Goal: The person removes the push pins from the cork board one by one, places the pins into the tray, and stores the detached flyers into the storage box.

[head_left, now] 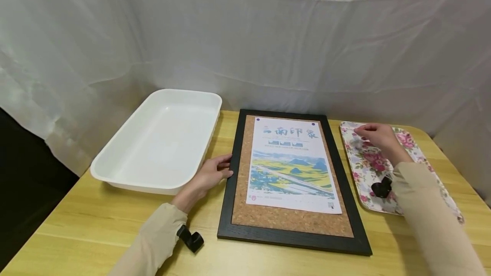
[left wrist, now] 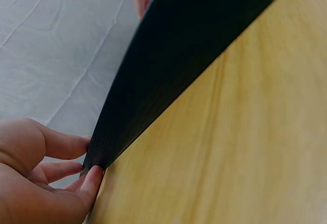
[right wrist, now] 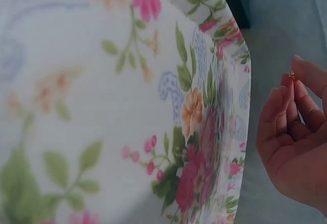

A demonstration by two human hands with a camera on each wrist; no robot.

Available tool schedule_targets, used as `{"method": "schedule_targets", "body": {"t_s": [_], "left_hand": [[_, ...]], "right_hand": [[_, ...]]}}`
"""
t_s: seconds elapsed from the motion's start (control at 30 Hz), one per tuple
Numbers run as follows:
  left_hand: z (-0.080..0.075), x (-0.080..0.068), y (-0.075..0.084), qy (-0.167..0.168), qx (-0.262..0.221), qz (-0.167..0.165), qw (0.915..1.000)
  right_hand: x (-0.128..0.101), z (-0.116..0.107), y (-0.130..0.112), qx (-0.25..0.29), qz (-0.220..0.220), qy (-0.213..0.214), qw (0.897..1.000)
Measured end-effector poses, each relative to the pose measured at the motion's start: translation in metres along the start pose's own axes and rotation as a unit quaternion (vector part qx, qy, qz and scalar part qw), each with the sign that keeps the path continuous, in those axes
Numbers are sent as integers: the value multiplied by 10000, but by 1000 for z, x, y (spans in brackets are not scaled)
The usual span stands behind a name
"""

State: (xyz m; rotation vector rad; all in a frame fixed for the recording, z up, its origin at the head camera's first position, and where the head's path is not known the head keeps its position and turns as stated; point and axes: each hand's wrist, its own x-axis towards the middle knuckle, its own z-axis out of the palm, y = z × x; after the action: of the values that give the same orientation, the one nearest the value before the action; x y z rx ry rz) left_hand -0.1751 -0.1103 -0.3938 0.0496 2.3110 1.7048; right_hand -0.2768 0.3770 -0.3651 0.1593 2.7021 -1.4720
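Note:
A black-framed cork board (head_left: 291,230) lies on the table, bearing a printed poster (head_left: 291,169) with Chinese characters and a landscape. Small dark blue pins (head_left: 313,124) mark the poster's two top corners. My left hand (head_left: 210,174) touches the board's left side with its fingertips; the left wrist view shows thumb and fingers at the black edge (left wrist: 168,65). Above a floral tray (head_left: 377,201), my right hand (head_left: 377,136) pinches a tiny gold-coloured tack-like piece (right wrist: 292,74) between thumb and fingertip. Something clear and blurred (head_left: 358,143) lies in the tray beneath that hand.
A large white plastic basin (head_left: 153,139) stands left of the board, close to my left forearm. Behind everything hangs a grey-white cloth (head_left: 268,46). Bare wood tabletop (head_left: 76,233) shows at the front left. Black wrist devices sit on both sleeves.

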Motion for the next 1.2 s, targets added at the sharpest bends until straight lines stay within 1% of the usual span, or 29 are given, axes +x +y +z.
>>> {"method": "schedule_targets", "body": {"t_s": [0.13, 0.23, 0.33, 0.47, 0.53, 0.63, 0.77, 0.9, 1.03, 1.2], "left_hand": [[0, 1, -1, 8, 6, 36, 10000], [0, 1, -1, 16, -4, 55, 10000], [1, 0, -1, 19, -18, 42, 10000], [2, 0, 0, 18, -42, 35, 10000], [1, 0, -1, 18, -48, 40, 10000], [1, 0, -1, 23, -49, 43, 10000], [1, 0, 0, 31, -49, 38, 10000], [1, 0, -1, 37, -39, 30, 10000], [1, 0, -1, 28, -34, 25, 10000], [0, 1, -2, 43, -44, 28, 10000]], "right_hand": [[-10, 3, -11, -125, 3, 78, 9999], [-9, 4, -7, -166, -17, 198, 9997], [-5, 5, 0, -20, 184, 323, 9993], [-2, 4, 6, 416, 585, 419, 9965], [-1, 3, 8, 485, 692, 483, 9953], [0, 1, 11, 308, 743, 534, 9953], [1, 0, 17, 100, 687, 556, 9960], [2, 1, 21, 227, 671, 617, 9956], [3, 2, 22, 333, 814, 707, 9936], [4, 4, 22, 378, 870, 777, 9925]]}}
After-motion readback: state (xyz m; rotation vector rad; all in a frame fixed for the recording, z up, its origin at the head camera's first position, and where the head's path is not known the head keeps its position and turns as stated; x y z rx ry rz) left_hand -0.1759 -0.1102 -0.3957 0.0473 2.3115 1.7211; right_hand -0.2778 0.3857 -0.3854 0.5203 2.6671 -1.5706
